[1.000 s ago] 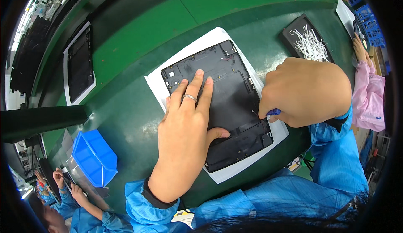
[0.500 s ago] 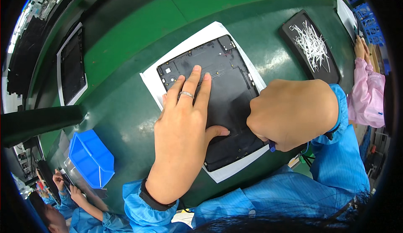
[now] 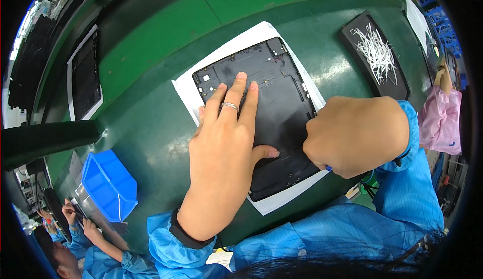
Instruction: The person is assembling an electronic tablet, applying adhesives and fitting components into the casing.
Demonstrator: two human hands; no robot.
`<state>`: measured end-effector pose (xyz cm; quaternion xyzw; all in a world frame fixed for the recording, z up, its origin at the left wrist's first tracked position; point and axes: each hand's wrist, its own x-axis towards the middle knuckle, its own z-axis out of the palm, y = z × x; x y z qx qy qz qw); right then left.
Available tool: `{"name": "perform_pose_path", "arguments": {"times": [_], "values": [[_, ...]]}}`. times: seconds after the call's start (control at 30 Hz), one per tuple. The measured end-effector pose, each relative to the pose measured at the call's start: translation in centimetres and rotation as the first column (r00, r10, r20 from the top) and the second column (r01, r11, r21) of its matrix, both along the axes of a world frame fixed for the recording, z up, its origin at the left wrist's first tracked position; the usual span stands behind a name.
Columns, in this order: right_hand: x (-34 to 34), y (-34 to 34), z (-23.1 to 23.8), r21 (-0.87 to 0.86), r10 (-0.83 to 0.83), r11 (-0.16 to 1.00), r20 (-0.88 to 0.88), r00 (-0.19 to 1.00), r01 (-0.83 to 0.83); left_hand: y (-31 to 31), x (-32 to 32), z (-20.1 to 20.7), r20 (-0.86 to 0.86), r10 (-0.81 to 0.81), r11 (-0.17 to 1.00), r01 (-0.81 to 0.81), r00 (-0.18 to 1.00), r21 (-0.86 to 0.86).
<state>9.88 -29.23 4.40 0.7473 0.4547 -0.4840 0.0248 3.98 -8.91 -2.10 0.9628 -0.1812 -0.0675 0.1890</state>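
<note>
One bin (image 3: 103,178), one tray (image 3: 399,89) | left hand (image 3: 221,153) spread | right hand (image 3: 359,135) clenches tool (image 3: 328,168) — hides panel (image 3: 282,123) edge

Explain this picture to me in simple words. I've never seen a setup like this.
There is no machine here, just a person's two bare hands. The camera sits on that person's head, looking down through a wide fisheye lens, so straight edges look bent.

The left hand lies on a black panel, fingers spread. Under the panel is a white sheet. The right hand, by the panel's right edge, is curled around a small blue object, mostly hidden.

Also on the green table are a blue bin at left and a black tray of white strips at right.
</note>
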Motion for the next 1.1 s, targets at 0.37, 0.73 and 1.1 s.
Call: {"name": "perform_pose_path", "arguments": {"times": [0.37,0.73,1.1], "values": [[8.7,-1.3,-4.7,0.887,-0.900,0.358,0.244,0.360,0.293,1.4,-1.8,-1.1,0.112,0.019,0.999,-0.014,0.994,-0.051],[11.9,-5.1,-8.6,0.756,-0.959,0.147,-0.050,0.280,0.638,21.0,-9.5,3.1,0.281,0.741,0.595,-0.791,0.609,0.146],[6.0,-2.3,-2.0,0.130,-0.790,0.614,0.119,0.602,0.779,22.7,-7.1,-2.2,0.189,0.735,0.672,-0.736,0.651,-0.081]]}}
